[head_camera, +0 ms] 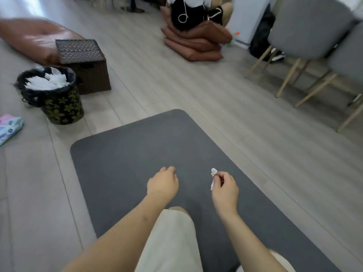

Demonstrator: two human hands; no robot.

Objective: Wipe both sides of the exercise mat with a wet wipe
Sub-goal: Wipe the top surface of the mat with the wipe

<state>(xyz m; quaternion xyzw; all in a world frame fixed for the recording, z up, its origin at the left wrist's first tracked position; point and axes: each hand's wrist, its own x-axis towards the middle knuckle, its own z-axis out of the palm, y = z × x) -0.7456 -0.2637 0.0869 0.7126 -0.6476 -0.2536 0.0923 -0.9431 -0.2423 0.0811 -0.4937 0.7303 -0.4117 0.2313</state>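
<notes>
A dark grey exercise mat lies flat on the wooden floor and runs from the middle of the view toward me. My right hand hovers over the mat and pinches a small crumpled white wet wipe between thumb and fingers. My left hand hangs over the mat's middle with fingers loosely curled, holding nothing. My knee in light shorts covers the mat's near part.
A flower-patterned bin full of used white wipes stands left of the mat, with a wicker box behind it. Wipe packs lie at the far left. Brown cushions with a seated person sit at the back; grey chairs stand right.
</notes>
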